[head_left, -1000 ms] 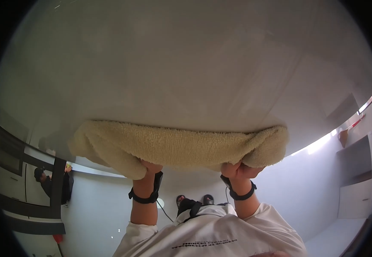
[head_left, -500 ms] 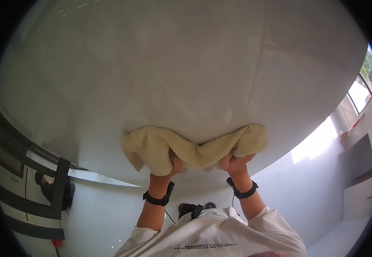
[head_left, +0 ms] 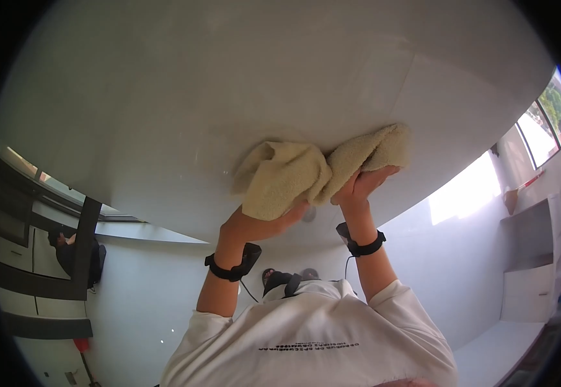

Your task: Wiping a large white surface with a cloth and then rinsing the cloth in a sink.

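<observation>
I am finding the cream terry towel [head_left: 287,174] lying on the glossy grey tabletop [head_left: 242,77], toward its near edge. The governing relation is as follows: the towel is sitting directly ahead of both hands, its long axis running mainly left to right across the tabletop and slanting, so that its right end is reaching deeper in from the near edge than its left.

Left hand [head_left: 271,224]: resting nearer to the tabletop's near edge, with the left bunch draping over its fingers. It is touching the cloth; I cannot tell how tightly the covered fingers are closing. Right hand [head_left: 361,186]: lying farther in over the tabletop, its fingers curling closed around the right bunch. Neither hand is showing a gap from the cloth.

Materials: the towel is showing a thick, looped, matte pile, gathering into two rounded lobes with a deep crease between them. The tabletop is presenting a smooth, hard finish, giving soft reflections and bearing faint marks; its near edge is appearing curved, though the lens may be adding to that. Black straps [head_left: 232,266] are circling both wrists. Left of the tabletop, a co-worker [head_left: 67,255] is sitting or crouching in dark clothing.
</observation>
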Demonstrator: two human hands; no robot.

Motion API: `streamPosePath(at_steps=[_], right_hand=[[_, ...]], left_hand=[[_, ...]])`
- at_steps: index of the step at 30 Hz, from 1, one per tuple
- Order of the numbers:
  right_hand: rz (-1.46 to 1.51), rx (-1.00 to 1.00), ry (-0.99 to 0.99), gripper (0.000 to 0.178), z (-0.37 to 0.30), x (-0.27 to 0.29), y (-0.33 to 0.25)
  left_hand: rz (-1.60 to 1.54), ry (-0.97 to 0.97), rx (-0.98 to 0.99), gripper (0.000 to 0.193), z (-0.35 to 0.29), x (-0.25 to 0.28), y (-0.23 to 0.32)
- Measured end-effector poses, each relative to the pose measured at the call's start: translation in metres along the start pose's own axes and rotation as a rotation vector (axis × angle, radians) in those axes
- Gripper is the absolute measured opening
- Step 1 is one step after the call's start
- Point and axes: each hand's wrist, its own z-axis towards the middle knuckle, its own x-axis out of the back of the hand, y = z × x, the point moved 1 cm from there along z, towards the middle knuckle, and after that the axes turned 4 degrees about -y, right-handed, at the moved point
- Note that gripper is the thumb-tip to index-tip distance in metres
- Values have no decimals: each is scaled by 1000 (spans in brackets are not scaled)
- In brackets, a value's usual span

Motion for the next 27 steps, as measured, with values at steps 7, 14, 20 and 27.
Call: streamPosePath(at_steps=[7,14,20,27], right_hand=[[5,-172,-90,72,15,-2,-4],[-48,-49,-77,66,57,-12,-39],[109,20,-104,78,49,-9,-9],[25,-27,45,73,35,-13,6]], left_hand=[[-50,-312,25,64,-75,184,67],[-242,100,-42,60,-115,215,81],[-147,170,-182,57,-114,234,78],[-38,200,-454,52,-81,245,63]])
